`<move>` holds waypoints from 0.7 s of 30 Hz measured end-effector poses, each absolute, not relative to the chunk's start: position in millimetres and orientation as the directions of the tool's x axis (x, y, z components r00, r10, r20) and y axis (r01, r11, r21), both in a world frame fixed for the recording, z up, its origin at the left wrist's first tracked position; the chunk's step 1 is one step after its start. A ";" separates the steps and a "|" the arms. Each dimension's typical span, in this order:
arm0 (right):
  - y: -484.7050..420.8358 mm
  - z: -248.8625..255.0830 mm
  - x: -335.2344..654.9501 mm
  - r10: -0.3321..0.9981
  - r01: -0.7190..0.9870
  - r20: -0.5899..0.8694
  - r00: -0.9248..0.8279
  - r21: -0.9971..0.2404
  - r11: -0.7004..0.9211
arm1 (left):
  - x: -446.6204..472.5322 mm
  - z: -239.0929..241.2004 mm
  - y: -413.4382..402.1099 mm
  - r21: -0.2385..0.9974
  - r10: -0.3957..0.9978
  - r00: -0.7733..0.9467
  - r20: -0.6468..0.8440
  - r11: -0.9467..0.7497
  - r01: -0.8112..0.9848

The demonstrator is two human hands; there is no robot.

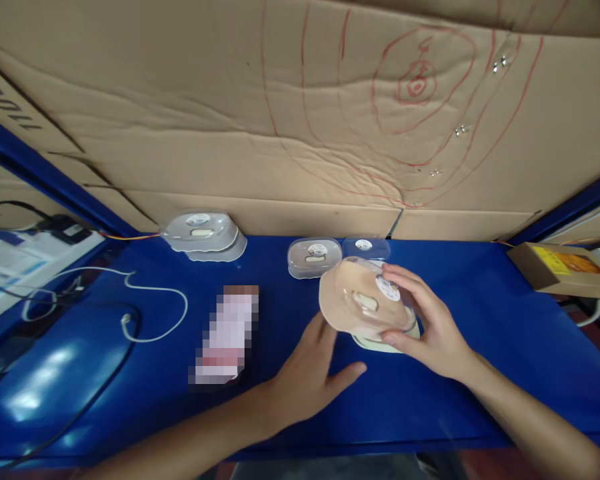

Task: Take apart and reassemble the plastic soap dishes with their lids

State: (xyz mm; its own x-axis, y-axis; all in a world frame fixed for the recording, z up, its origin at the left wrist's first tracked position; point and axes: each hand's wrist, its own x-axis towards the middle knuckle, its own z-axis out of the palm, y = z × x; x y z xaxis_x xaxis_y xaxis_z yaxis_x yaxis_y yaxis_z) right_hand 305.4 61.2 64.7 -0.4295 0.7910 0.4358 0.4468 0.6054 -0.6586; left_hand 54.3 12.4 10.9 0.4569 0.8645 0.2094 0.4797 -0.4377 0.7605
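Note:
My right hand (pixel 430 327) grips the right end of a peach-coloured plastic box with a clear lid (pixel 350 287), thumb in front and fingers over the far side. The lid bears a round white sticker and a cream oval piece. The box is tilted above the blue table (pixel 290 427), and a pale green edge (pixel 380 345) shows below it. My left hand (pixel 305 377) is at the box's lower left, thumb spread away from the fingers. Its fingertips are partly hidden by the box, so I cannot tell whether they touch it.
Grey lidded boxes (pixel 207 233) are stacked at the back left. Another grey box (pixel 314 259) and a clear-lidded one (pixel 367 248) stand behind my hands. A pixelated object (pixel 225 337), a white cable (pixel 185 313) and a black cable lie left. A cardboard box (pixel 565 267) sits right.

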 end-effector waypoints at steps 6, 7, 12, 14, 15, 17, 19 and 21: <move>45.5 44.9 282.0 0.744 0.442 0.304 -0.595 -0.650 0.619 | 5.6 19.0 0.7 0.992 0.946 0.322 0.028 -0.065 0.107; 44.0 41.9 279.1 0.735 0.439 0.273 -0.620 -0.657 0.614 | 1.6 19.4 0.5 0.995 0.945 0.327 -0.011 -0.021 0.095; 43.5 35.7 270.5 0.736 0.397 0.218 -0.641 -0.726 0.562 | -12.0 5.4 -21.9 0.983 0.944 0.300 -0.137 0.091 0.160; 47.6 36.7 265.6 0.741 0.432 0.232 -0.630 -0.688 0.583 | -17.6 -6.3 -39.3 0.974 0.945 0.288 -0.154 0.095 0.208; 50.5 37.2 262.0 0.737 0.466 0.239 -0.632 -0.643 0.608 | -20.2 -12.2 -47.7 0.970 0.946 0.293 -0.142 0.074 0.230; 58.1 37.1 252.3 0.713 0.530 0.247 -0.656 -0.521 0.669 | -24.2 -22.7 -61.4 0.963 0.946 0.314 -0.082 -0.006 0.270; 67.0 34.5 240.8 0.672 0.554 0.246 -0.699 -0.408 0.726 | -25.8 -30.2 -69.4 0.946 0.945 0.325 -0.033 -0.075 0.315; 75.8 29.3 229.9 0.652 0.572 0.226 -0.724 -0.331 0.750 | -25.1 -34.6 -72.9 0.936 0.945 0.327 -0.029 -0.088 0.340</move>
